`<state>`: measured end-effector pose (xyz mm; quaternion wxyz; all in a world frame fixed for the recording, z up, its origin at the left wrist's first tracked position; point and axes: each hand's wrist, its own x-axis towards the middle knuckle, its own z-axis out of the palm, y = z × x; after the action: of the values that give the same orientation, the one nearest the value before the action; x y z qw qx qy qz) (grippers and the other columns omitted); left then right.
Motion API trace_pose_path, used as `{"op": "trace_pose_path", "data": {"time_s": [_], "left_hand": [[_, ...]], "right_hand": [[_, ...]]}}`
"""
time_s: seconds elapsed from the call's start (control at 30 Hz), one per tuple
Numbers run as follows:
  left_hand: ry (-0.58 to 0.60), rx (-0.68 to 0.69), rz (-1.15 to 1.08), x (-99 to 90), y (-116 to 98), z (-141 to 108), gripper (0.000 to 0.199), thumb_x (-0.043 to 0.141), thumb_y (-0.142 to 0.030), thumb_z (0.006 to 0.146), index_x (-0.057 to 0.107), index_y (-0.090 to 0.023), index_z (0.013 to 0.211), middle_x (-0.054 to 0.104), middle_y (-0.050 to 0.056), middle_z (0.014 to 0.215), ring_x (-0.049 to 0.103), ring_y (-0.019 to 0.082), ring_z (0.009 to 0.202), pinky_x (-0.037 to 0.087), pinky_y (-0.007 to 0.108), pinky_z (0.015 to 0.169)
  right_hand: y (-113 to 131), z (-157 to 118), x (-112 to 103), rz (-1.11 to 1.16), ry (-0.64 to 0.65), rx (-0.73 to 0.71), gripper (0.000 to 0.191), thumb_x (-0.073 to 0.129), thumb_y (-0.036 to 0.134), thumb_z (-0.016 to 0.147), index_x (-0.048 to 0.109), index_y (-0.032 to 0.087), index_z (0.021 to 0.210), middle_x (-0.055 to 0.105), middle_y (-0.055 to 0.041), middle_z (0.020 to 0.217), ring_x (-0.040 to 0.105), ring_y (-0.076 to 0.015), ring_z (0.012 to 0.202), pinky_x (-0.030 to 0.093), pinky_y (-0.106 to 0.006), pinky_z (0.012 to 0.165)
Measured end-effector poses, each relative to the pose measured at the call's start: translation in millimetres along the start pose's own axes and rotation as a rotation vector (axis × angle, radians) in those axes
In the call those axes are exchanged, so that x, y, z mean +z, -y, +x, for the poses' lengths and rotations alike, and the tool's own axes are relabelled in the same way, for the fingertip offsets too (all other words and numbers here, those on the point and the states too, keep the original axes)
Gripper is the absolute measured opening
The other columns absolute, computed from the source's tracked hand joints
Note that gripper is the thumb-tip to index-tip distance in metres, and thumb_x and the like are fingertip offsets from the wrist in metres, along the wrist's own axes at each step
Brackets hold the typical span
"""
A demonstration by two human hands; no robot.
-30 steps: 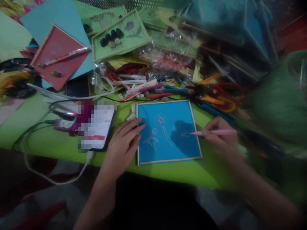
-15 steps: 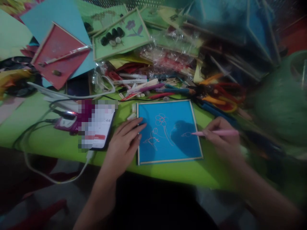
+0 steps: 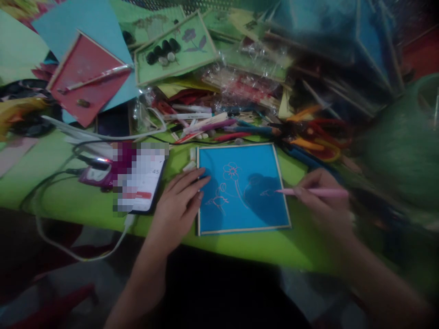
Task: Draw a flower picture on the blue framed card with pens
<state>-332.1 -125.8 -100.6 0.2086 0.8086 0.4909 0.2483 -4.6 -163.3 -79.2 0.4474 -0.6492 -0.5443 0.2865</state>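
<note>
A blue board point(image 3: 219, 155) with a thin pale frame lies flat on the green tabletop. Pink lines on it form a flower with a stem, a bird at the lower left and a small outline in the shadow at the right. Fingers stretched out, my left hand point(image 3: 178, 208) rests across the board's left edge. My right hand point(image 3: 318, 198) pinches a pink pen point(image 3: 325, 193) just beyond the right edge. The pen's tip points left and reaches over the frame to the small outline; whether it touches the surface I cannot tell.
A phone point(image 3: 142, 187) with a cable stands left of my left hand, beside a purple device point(image 3: 96, 176). Pens point(image 3: 206, 124), orange-handled scissors point(image 3: 318, 148) and plastic wrapping lie behind the board. Farther back are a red framed board point(image 3: 91, 75) and a green framed board point(image 3: 195, 55) with stones.
My right hand and the pink pen have shifted slightly to the right. The small outline at the board's right looks a little longer. My left hand stays at the left edge.
</note>
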Motion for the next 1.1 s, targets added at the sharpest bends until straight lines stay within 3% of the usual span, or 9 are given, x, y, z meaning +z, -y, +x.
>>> {"op": "trace_pose_path", "data": {"time_s": [0.33, 0.57, 0.9, 1.1], "left_hand": [[-0.006, 0.009, 0.012, 0.0, -0.2, 0.4, 0.036, 0.048, -0.026, 0.109, 0.069, -0.024, 0.138, 0.063, 0.006, 0.153, 0.055, 0.027, 0.146, 0.041, 0.055, 0.126], [0.008, -0.003, 0.006, -1.3, -1.6, 0.9, 0.037, 0.047, -0.027, 0.109, 0.068, -0.026, 0.139, 0.063, 0.006, 0.154, 0.055, 0.027, 0.146, 0.041, 0.055, 0.127], [0.006, -0.004, 0.006, -1.2, -1.4, 1.1, 0.036, 0.047, -0.026, 0.109, 0.068, -0.027, 0.139, 0.063, 0.005, 0.153, 0.055, 0.027, 0.146, 0.042, 0.057, 0.126], [-0.006, -0.001, 0.005, 0.1, -0.9, 0.8, 0.036, 0.047, -0.025, 0.109, 0.069, -0.026, 0.138, 0.064, 0.006, 0.152, 0.055, 0.027, 0.146, 0.042, 0.055, 0.126]], "right_hand": [[3.7, 2.5, 1.2, 0.005, 0.044, 0.042, 0.018, 0.076, 0.027, 0.083, 0.062, 0.025, 0.071, 0.055, 0.0064, 0.064, 0.047, -0.0135, 0.059, 0.034, -0.029, 0.055], [2.3, 0.0, -0.2, 0.026, -0.027, 0.037, 0.018, 0.075, 0.027, 0.082, 0.061, 0.025, 0.071, 0.052, 0.0056, 0.063, 0.045, -0.0144, 0.058, 0.033, -0.029, 0.054], [1.0, 2.8, -1.6, -0.006, 0.051, 0.02, 0.02, 0.076, 0.026, 0.083, 0.061, 0.025, 0.07, 0.055, 0.0054, 0.062, 0.047, -0.0148, 0.057, 0.035, -0.03, 0.053], [-3.7, -0.9, -2.9, 0.025, -0.013, 0.058, 0.018, 0.077, 0.027, 0.085, 0.062, 0.026, 0.074, 0.052, 0.0055, 0.065, 0.045, -0.0146, 0.059, 0.036, -0.031, 0.055]]}}
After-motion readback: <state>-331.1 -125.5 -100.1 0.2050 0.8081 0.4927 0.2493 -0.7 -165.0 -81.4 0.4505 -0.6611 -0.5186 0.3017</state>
